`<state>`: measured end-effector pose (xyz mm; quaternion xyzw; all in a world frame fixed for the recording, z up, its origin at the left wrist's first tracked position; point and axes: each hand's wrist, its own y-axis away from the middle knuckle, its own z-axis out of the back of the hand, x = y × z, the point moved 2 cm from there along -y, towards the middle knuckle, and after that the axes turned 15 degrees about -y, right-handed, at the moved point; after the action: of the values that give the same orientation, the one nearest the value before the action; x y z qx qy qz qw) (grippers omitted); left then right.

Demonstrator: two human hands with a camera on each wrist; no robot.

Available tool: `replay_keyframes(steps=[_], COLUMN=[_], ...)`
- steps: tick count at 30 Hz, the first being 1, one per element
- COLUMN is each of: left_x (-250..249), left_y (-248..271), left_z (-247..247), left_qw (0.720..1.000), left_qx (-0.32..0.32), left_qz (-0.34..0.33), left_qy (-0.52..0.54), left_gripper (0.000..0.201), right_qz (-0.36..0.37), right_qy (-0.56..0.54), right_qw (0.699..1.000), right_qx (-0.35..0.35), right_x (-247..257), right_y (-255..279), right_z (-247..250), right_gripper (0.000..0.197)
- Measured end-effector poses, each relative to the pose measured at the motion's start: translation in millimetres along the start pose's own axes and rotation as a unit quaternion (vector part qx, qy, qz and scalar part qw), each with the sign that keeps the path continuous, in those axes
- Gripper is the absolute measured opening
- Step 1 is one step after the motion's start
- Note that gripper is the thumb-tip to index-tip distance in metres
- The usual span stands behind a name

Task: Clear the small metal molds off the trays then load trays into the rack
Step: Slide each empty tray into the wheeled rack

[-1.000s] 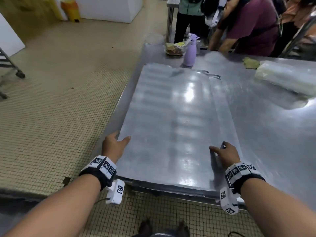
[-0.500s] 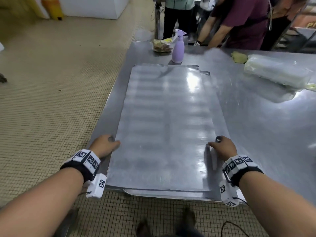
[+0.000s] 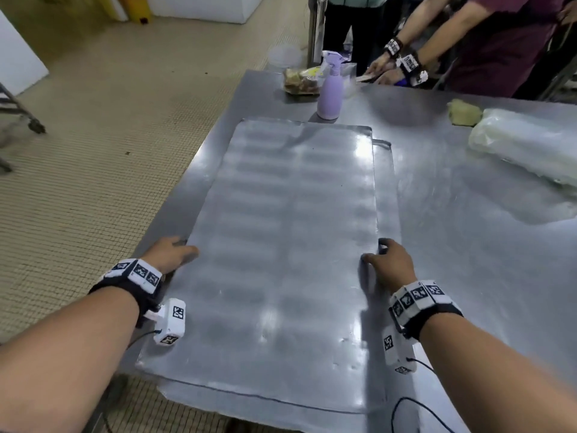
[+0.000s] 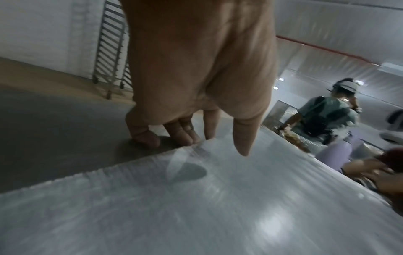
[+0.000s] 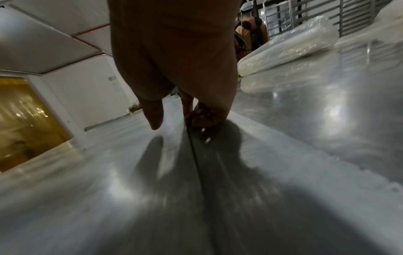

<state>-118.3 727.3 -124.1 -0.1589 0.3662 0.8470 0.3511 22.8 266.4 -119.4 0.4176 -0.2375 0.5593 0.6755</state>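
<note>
A large flat metal tray lies on top of a second tray on the steel table. No molds show on it. Its near end hangs over the table's front edge. My left hand grips the left long edge, with the thumb over the top tray and the fingers curled down at the rim. My right hand grips the right long edge the same way. In the right wrist view its fingers curl at the seam above the lower tray. A tray rack stands by the wall to the left.
A purple spray bottle and a bag of food stand just past the tray's far end. A plastic-wrapped bundle and a yellow cloth lie at the right. Another person's hands work at the far edge. To the left is tiled floor.
The top tray has slid toward me, so its near end now overhangs the table's front edge. Both hands have stayed on its long edges.
</note>
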Motion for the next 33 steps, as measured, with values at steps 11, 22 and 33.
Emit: replay_keyframes(steps=[11, 22, 33], left_x=[-38, -19, -48], left_y=[-10, -41, -15], left_z=[-45, -41, -34], left_qw=[0.991, 0.997, 0.997], left_qx=[-0.007, 0.031, 0.034], left_qz=[-0.013, -0.021, -0.066], left_qy=[0.134, 0.070, -0.013], left_gripper=[0.037, 0.042, 0.043], right_qz=[0.053, 0.050, -0.009], right_qy=[0.040, 0.059, 0.055], right_qw=[0.998, 0.997, 0.997], right_qx=[-0.022, -0.005, -0.047], right_x=[-27, -27, -29], right_y=[-37, -29, -18], right_z=[38, 48, 41], right_gripper=[0.028, 0.023, 0.026])
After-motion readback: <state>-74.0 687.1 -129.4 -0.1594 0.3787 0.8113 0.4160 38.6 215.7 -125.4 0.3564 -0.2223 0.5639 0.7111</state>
